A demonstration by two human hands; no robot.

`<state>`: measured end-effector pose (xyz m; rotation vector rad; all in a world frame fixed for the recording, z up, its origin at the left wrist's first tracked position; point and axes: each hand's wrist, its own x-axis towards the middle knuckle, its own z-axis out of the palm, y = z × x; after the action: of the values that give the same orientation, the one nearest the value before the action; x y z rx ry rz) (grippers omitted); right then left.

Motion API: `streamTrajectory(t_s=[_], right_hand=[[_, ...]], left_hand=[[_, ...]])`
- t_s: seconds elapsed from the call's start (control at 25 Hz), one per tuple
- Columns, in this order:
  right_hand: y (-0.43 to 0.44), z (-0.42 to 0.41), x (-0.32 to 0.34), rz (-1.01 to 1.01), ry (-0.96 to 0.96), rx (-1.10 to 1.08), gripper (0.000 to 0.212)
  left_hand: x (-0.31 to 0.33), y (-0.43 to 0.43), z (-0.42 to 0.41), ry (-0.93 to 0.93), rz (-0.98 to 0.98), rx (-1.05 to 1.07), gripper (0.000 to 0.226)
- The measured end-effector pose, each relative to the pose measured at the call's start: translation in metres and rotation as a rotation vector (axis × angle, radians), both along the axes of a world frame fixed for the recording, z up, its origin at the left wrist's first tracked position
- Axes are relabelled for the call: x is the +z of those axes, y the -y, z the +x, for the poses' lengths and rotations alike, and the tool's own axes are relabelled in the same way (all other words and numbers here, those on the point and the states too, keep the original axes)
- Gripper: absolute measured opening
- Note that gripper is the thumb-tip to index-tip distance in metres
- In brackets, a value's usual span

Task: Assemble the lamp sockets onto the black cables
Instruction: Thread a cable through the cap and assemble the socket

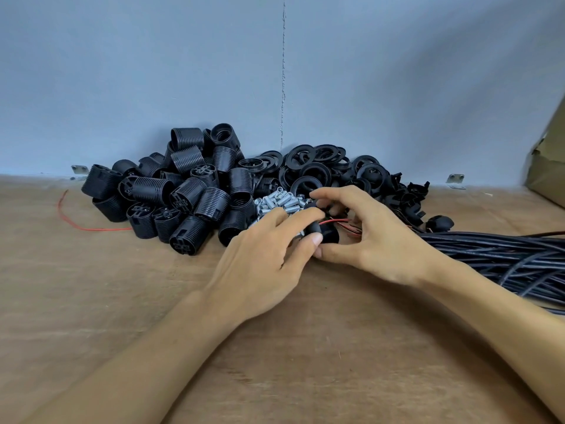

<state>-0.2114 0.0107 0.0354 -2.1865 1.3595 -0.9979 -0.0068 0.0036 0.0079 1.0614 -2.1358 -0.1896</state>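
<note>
A pile of black ribbed lamp sockets [183, 191] lies at the back left of the wooden table [107, 301]. A bundle of black cables [495, 255] comes in from the right, with red wire ends [334, 221] showing between my hands. My left hand [263, 258] pinches a small black socket cap [325, 234] between thumb and fingers. My right hand [373, 231] touches the same cap with its thumb from below, and its curled fingers grip another small black part above it. Much of what they hold is hidden.
Black rings [315, 166] and small black caps [409, 200] are heaped at the back right. Silver threaded tubes [275, 203] lie behind my left hand. A loose red wire [76, 221] curls at the left. A cardboard box [547, 166] stands at the right edge, and a grey wall [275, 71] is behind.
</note>
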Motion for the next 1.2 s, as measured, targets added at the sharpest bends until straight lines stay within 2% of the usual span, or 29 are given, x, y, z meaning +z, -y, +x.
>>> streamTrajectory(t_s=[0.08,0.2,0.4,0.52,0.68,0.84,1.04,1.2], right_hand=[[0.001,0.001,-0.003,-0.003,-0.172,-0.01,0.077],[0.002,0.004,-0.008,-0.066,-0.317,-0.082,0.07],[0.004,-0.002,-0.005,-0.06,-0.1,-0.237,0.062],[0.004,0.0,-0.004,-0.05,0.014,-0.299,0.047],[0.0,0.002,0.0,-0.005,0.147,-0.254,0.034],[-0.002,0.006,0.0,-0.006,0.1,-0.177,0.028],[-0.002,0.005,0.001,0.009,0.199,-0.193,0.026],[0.001,0.0,-0.002,0.083,0.207,-0.102,0.027]], left_hand=[[-0.001,0.002,0.002,-0.075,0.011,0.008,0.027],[-0.001,0.003,0.001,-0.156,-0.021,0.026,0.022],[0.001,0.001,0.0,-0.181,-0.06,0.101,0.021],[0.002,0.002,0.001,-0.18,-0.008,0.152,0.014],[0.001,0.003,-0.003,-0.158,0.029,0.082,0.031],[-0.005,0.005,-0.009,-0.036,0.035,0.007,0.03],[-0.007,0.011,-0.008,-0.098,-0.026,0.004,0.021],[-0.004,0.01,-0.008,-0.103,-0.065,0.015,0.021]])
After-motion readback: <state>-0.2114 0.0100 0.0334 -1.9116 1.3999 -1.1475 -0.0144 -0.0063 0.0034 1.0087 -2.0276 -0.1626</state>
